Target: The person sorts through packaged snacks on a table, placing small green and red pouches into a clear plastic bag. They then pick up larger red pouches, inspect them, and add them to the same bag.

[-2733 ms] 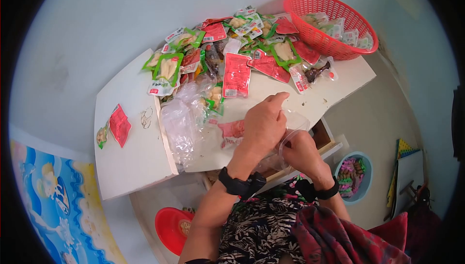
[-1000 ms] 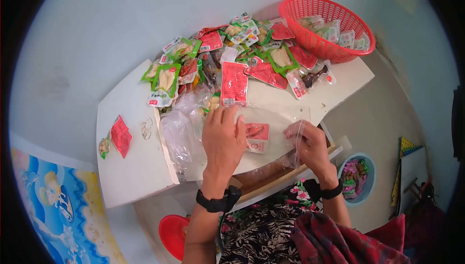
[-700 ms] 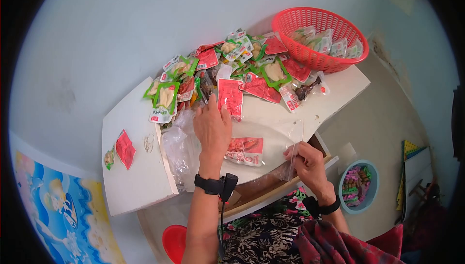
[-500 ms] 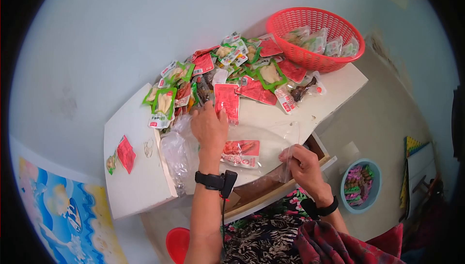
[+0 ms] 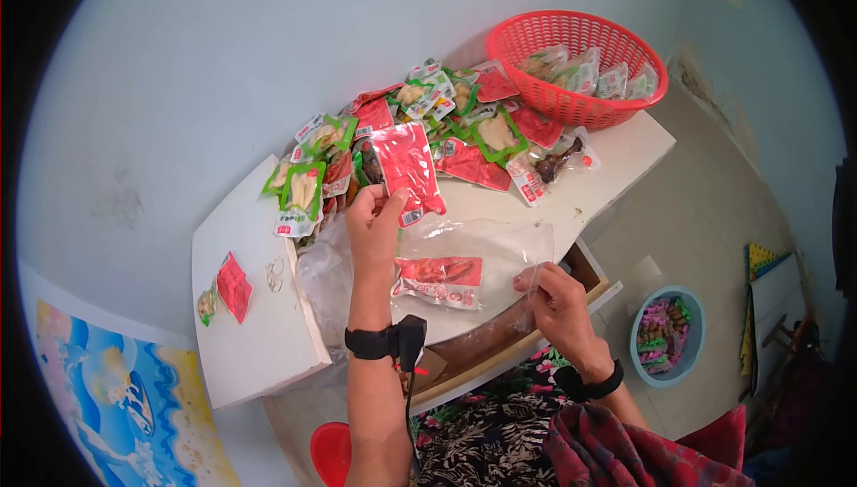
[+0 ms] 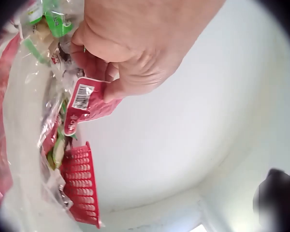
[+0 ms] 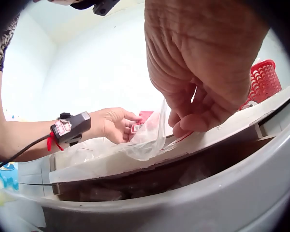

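My left hand (image 5: 375,224) pinches a red snack packet (image 5: 409,166) by its lower corner, between thumb and fingers. In the left wrist view the barcode end of that red packet (image 6: 89,104) shows under the thumb. A clear plastic bag (image 5: 500,241) lies flat on the white table, with another red-and-white packet (image 5: 439,282) showing inside it. At the bag's right end my right hand (image 5: 561,304) pinches the edge of the film. The right wrist view shows thumb and fingertips of the right hand (image 7: 198,96) on the clear film (image 7: 152,142).
A heap of food packets (image 5: 330,134) lies along the wall. A red basket (image 5: 580,112) with several packets stands at the back right. Bunched clear bags (image 5: 326,259) lie left of centre. An open drawer (image 5: 482,362) juts below the front edge; a blue bucket (image 5: 698,344) stands on the floor.
My left hand went from the clear bag to the heap and now has the red packet lifted off the table by its corner. The right hand stays at the bag's right edge.
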